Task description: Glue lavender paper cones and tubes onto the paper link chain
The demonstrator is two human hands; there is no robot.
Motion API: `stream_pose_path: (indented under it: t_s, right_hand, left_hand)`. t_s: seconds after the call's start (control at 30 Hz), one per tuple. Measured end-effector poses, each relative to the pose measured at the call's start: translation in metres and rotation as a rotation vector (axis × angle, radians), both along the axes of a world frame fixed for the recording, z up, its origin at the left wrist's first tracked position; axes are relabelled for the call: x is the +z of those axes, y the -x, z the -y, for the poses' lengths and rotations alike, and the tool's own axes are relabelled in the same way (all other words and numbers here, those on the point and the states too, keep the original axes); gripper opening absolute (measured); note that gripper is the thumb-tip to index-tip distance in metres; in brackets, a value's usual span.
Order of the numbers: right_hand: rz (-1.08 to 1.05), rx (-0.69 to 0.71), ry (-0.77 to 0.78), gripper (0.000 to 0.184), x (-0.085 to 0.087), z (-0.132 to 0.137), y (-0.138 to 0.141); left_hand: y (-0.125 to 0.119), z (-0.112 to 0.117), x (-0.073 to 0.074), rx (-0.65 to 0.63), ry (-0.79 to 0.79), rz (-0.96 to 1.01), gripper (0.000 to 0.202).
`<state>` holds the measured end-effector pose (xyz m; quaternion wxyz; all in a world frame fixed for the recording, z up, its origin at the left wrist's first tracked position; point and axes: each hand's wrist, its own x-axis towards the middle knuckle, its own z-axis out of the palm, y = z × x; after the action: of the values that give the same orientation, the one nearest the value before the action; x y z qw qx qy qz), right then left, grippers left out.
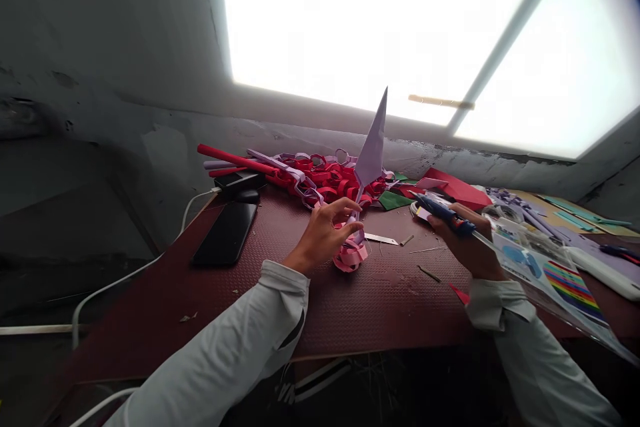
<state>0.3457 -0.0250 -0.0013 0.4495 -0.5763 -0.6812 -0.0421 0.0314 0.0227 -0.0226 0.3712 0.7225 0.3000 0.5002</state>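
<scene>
My left hand [327,230] is closed in a pinch around the narrow lower part of a lilac folded paper piece [371,157], whose pointed top stands upright. Directly below those fingers, a pink paper chain [351,257] of looped strips sits on the table. In my right hand [467,250] is a dark blue glue gun [453,219], its tip pointing left, with a pale stick coming out of its back. The tip is apart from the lilac paper. A white flat strip [381,239] lies between my hands.
Red and lilac paper chains [320,177] pile up at the back. A black phone [225,233] lies at left, near a white cable [120,273]. Green paper [395,200], red paper [463,188] and a printed plastic packet [565,287] are on the right of the brown table [380,320].
</scene>
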Motion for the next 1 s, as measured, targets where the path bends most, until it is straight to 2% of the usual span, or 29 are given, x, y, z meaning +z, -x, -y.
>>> stream_pose_path:
  t_s: [0.07, 0.13, 0.27, 0.33, 0.4, 0.47, 0.53, 0.63, 0.73, 0.8, 0.9, 1.0]
  right_hand:
    - [0.261, -0.107, 0.024, 0.038, -0.003, 0.006, -0.023]
    - [0.404, -0.158, 0.128, 0.042, -0.014, 0.009, -0.044]
    - [0.419, -0.097, 0.371, 0.045, -0.037, 0.004, -0.072]
    - [0.367, -0.013, 0.506, 0.045, -0.034, 0.001, -0.079]
    - [0.314, 0.060, 0.598, 0.052, -0.018, 0.000, -0.077]
    - [0.249, 0.103, 0.587, 0.050, 0.003, 0.002, -0.061]
    - [0.120, 0.139, 0.475, 0.044, 0.023, 0.006, -0.029]
    - [-0.154, 0.334, 0.383, 0.042, 0.034, 0.007, 0.035]
    - [-0.344, 0.453, 0.408, 0.043, 0.024, -0.004, 0.088]
    - [-0.472, 0.528, 0.439, 0.043, 0.012, -0.015, 0.106]
    - [-0.647, 0.613, 0.443, 0.041, -0.007, -0.030, 0.111]
    - [-0.742, 0.637, 0.414, 0.038, -0.019, -0.037, 0.107]
  left_hand:
    - [0.000, 0.000, 0.001, -0.024, -0.011, -0.003, 0.022]
    - [-0.001, 0.001, 0.002, -0.041, -0.011, 0.008, 0.025]
    - [-0.002, 0.001, 0.002, -0.077, -0.006, 0.051, 0.032]
    - [-0.002, 0.001, 0.001, -0.082, -0.001, 0.064, 0.034]
    - [-0.002, 0.001, 0.001, -0.074, 0.003, 0.063, 0.035]
    - [-0.002, 0.001, 0.001, -0.073, 0.003, 0.064, 0.035]
    - [-0.002, 0.001, 0.001, -0.079, -0.001, 0.060, 0.035]
    - [-0.002, 0.003, 0.002, -0.092, -0.017, 0.046, 0.032]
    - [-0.001, 0.005, 0.004, -0.126, -0.022, 0.041, 0.031]
    - [0.000, 0.007, 0.006, -0.137, -0.015, 0.031, 0.031]
    - [0.001, 0.008, 0.008, -0.136, 0.002, 0.020, 0.028]
    - [-0.001, 0.008, 0.007, -0.191, 0.009, 0.025, 0.026]
